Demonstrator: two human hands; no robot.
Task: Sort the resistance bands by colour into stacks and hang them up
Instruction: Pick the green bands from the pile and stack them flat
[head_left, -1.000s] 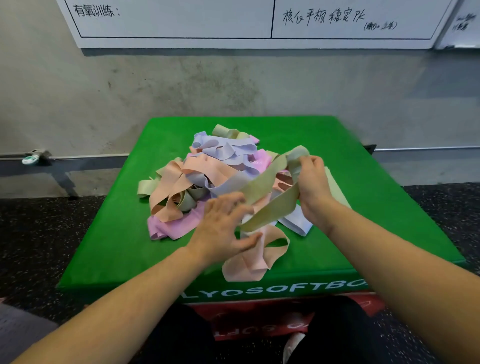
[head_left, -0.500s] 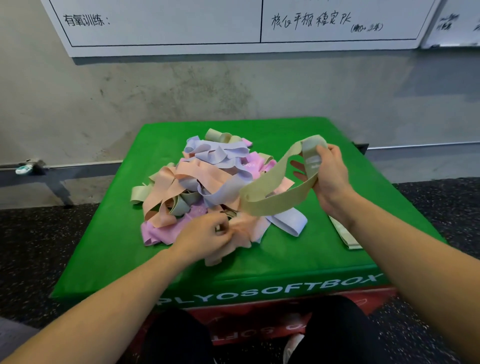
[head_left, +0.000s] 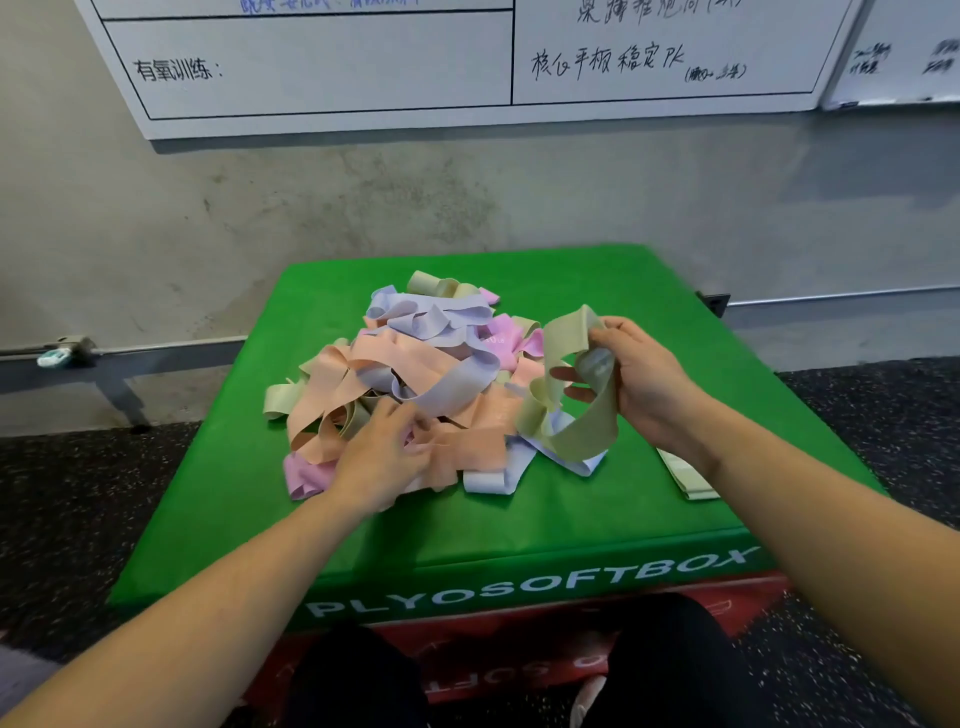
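Your right hand (head_left: 641, 382) has its fingers (head_left: 569, 373) curled through and around a pale olive-green loop of flat elastic resistance band (head_left: 569, 410), thumb on top near the upper fold, so the band hangs from that grip and droops down until its lower bend rests just beside the heap. Your left hand (head_left: 382, 457) lies palm down on the near edge of the tangled pile of pastel resistance bands (head_left: 415, 374), fingers (head_left: 400, 415) spread narrowly and pressing into peach and pink strips; whether they pinch any single strip cannot be told from here. The pile mixes peach, lilac, pink and olive-green loops, heaped on the middle of the green padded plyo soft box (head_left: 649, 525) that serves as your bench. Just right of your right forearm, a small flat stack of folded olive-green bands (head_left: 685, 475) lies on the box top, likely the colour stack this loop belongs to. These bands look thin, light, limp and slightly tacky, so they will drag neighbours along when pulled; holding the heap down with the left hand seems a sensible counter. Take each band at one end of its loop, where the fold gives a double layer to pinch, and lift it free before flattening it. Beyond the box stand a bare concrete wall (head_left: 467, 197) and a white board with handwritten notes (head_left: 332, 62).
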